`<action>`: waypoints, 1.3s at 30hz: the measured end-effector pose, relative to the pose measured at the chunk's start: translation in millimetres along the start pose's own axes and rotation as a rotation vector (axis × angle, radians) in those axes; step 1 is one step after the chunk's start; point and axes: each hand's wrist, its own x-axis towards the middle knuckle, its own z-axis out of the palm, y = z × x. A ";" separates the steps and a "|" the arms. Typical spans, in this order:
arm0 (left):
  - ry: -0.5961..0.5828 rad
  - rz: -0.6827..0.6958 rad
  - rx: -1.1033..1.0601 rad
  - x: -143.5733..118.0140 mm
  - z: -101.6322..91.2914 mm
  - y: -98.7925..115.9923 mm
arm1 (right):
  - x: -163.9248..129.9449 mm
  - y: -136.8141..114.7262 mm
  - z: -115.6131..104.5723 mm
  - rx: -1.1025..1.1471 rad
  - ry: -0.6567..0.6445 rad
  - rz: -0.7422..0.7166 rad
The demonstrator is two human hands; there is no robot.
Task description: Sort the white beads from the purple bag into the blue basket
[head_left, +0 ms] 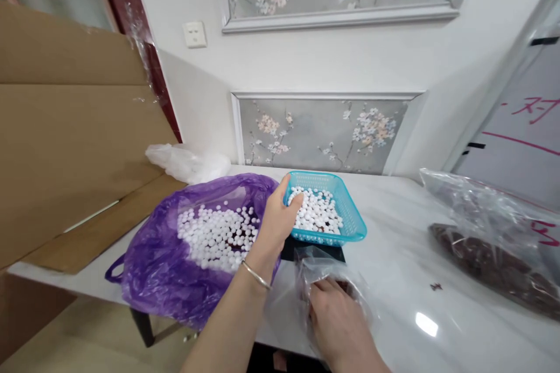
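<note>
My left hand [280, 215] grips the left rim of a small blue plastic basket [352, 218], with the thumb over the edge. White balls [317, 210] fill much of the basket, with a few dark brown bits among them. My right hand [339, 315] reaches into a small clear plastic bag [317, 262] in front of the basket. Its fingers are curled down among dark brown pieces, and what they hold is hidden. Left of my forearm, an open purple plastic bag [153, 268] contains many white balls [207, 236] and some brown bits.
A clear bag of dark brown pieces [485, 262] lies at the right of the white table [394, 280]. Small brown bits [436, 287] lie nearer. A large cardboard box [74, 145] stands left, beside crumpled white plastic [190, 162]. The wall is directly behind.
</note>
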 end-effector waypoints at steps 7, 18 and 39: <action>-0.200 -0.035 0.576 1.7 -91.8 -9.3 | -3.4 0.0 -2.3 0.025 0.039 -0.012; -0.357 -0.152 0.961 -13.4 -103.1 -57.8 | -3.4 6.9 11.0 0.087 0.152 -0.038; -0.340 -0.557 -0.645 -112.1 -24.0 22.0 | -15.3 24.7 -16.0 0.602 0.432 0.042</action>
